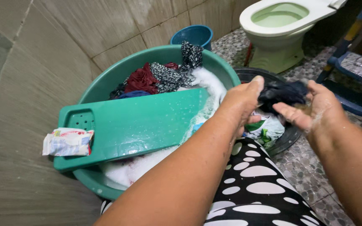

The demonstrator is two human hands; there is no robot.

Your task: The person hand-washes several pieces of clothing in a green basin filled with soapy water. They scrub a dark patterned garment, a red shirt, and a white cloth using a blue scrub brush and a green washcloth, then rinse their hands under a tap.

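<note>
While both hands, left hand [244, 100] and right hand [315, 111], clamp dark cloth [281, 91], washboard [139, 125] spans basin [101, 86].

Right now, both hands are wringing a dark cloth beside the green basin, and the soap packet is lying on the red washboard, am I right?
Not quite: the washboard is green, not red. The head view shows it laid across the green basin, with the soap packet on its left end. The rest holds: the left hand and right hand grip the dark cloth beside the basin.
</note>
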